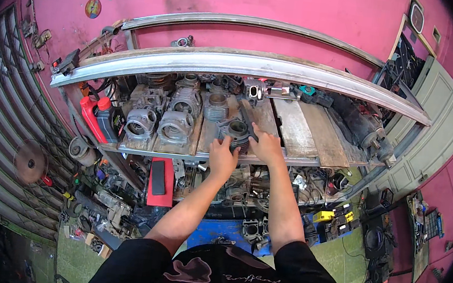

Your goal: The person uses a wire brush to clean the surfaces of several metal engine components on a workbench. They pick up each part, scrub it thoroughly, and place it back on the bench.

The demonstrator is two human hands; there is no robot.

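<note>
A finned metal engine cylinder [237,128] stands upright near the front edge of the upper shelf, its round bore facing up. My left hand [223,159] is at its near left side, with fingers and thumb against the fins. On the cylinder's right, my right hand [265,145] has its index finger stretched out and its thumb apart, close to the fins. Whether that thumb touches the metal is hard to tell. Behind it stands another finned cylinder [217,108]. A dark strip [248,112] lies beside my right fingertip.
Crankcase-like castings [176,127] line the shelf's left, beside red and black oil bottles [90,118]. Wooden boards [316,131] cover its right part, next to a dark cylindrical part [353,121]. A silver rail [257,63] crosses above. Below are a red box [160,197] and several engine parts.
</note>
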